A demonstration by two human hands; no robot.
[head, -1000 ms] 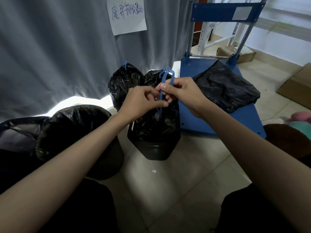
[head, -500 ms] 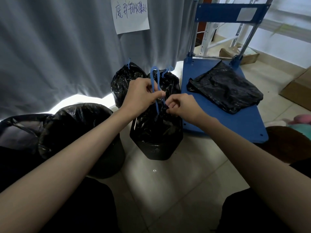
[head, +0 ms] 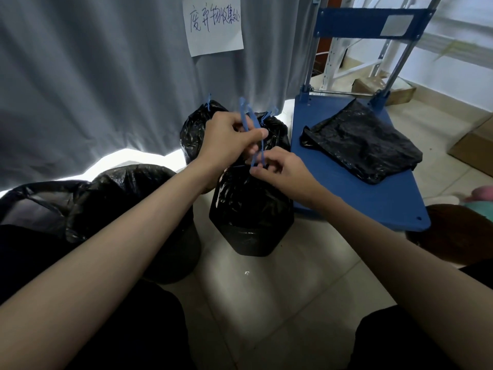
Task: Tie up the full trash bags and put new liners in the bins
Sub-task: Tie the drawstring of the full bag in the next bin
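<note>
Two bins: lined one [head: 149,209] at 8 o'clock, full trash bag [head: 250,206] dead centre. Left hand [head: 229,137] and right hand [head: 282,172] each pinch its blue drawstring [head: 249,121]. Risk: loose pinch slips, knot won't cinch.

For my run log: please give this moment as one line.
step: tying bag | left hand: holds blue drawstring | right hand: pinches drawstring | bag: on floor

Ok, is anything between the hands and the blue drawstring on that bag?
Nothing visible. The left hand already grips the upper loop of the blue drawstring, and the right hand pinches its lower end, above the black bag.
</note>
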